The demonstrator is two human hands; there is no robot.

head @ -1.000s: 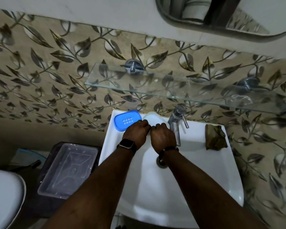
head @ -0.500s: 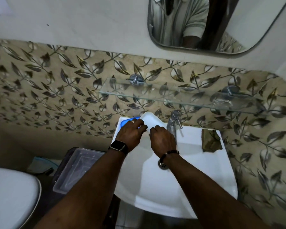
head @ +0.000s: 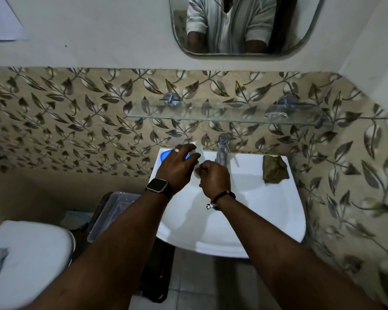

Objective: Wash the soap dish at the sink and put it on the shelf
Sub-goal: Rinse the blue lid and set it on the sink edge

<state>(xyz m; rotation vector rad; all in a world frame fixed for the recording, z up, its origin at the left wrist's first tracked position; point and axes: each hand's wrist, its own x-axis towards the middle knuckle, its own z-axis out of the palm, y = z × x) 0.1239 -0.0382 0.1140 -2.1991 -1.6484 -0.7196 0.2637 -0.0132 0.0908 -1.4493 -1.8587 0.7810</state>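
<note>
White soap dish part (head: 198, 151) is pinched between left hand (head: 177, 168) and right hand (head: 213, 177). Judged light, rigid, slippery when wet; rim grip is advised.

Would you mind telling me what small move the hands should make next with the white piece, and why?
Probably bring the white piece, held between the left hand and the right hand, rightward under the tap. It is lifted beside the blue soap dish part on the sink rim, no water is visibly running, and the glass shelf comes only after washing.
</note>
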